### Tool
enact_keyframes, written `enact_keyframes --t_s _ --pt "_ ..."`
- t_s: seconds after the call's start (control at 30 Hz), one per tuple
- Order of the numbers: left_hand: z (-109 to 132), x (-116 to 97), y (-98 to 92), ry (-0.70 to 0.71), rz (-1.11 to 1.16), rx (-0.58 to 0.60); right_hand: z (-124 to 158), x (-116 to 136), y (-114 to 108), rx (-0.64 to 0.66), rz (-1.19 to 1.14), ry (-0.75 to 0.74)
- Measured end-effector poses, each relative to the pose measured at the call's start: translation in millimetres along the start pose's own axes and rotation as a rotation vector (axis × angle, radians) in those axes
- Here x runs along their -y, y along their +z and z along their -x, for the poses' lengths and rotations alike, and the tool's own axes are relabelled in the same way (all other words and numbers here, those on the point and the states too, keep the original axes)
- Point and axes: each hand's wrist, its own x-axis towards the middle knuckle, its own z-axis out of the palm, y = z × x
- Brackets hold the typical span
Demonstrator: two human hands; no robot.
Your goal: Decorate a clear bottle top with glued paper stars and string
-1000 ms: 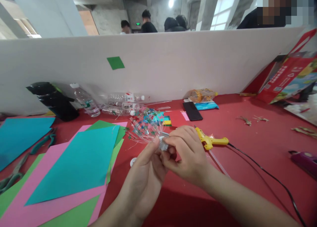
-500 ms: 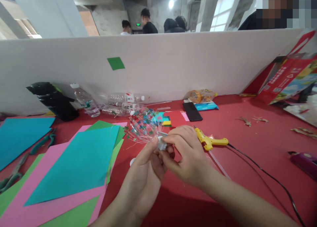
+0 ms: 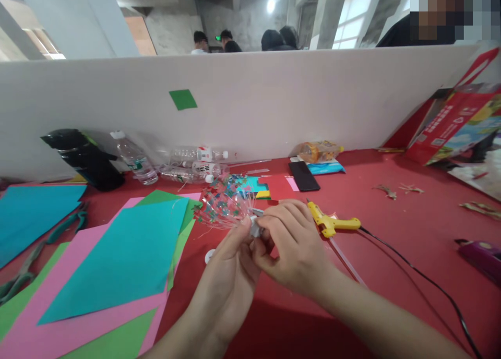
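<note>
Between my hands is a small whitish piece (image 3: 255, 227) at the base of a spray of clear strands (image 3: 225, 205) dotted with tiny green, red and blue shapes. My left hand (image 3: 230, 267) is closed round this base from below, thumb on its side. From the right, my right hand (image 3: 295, 244) pinches the same piece with thumb and forefinger. A thin grey sliver (image 3: 257, 212) sticks out above the right fingers; its kind and its far end are hidden. Beside my left wrist lies a small white disc (image 3: 210, 256) on the red table.
A yellow glue gun (image 3: 331, 222) with a black cord lies to the right, near a phone (image 3: 304, 176). Coloured paper sheets (image 3: 121, 260) and pliers (image 3: 70, 226) are on the left. Plastic bottles (image 3: 135, 160) and a black flask (image 3: 84, 158) line the white partition (image 3: 274, 103).
My right hand has shifted slightly, its fingers still on the whitish piece. The strands have tilted a little. Beyond the partition, a person's head has dropped lower.
</note>
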Motion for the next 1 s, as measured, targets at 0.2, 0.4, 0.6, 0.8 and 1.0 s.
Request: enact_keyframes --t_s 0.2,0.4,0.6,0.8,1.0 --pt "0 0 -1.6 -0.03 0.008 -0.027 0 0 1 -0.029 0.021 -0.021" --pt "-2 0 -5.1 -0.04 0.001 0.017 1 -3 3 -0.031 0.008 -0.038" --pt "-5 2 -6.9 -0.019 -0.007 0.063 1 -4 6 -0.034 -0.027 -0.025" --pt "-16 3 -12.9 0.004 -0.061 0.148 7 -8 17 0.002 -0.085 0.076" --pt "-21 8 -26.2 0.046 -0.081 0.158 20 -8 22 0.009 -0.079 0.102"
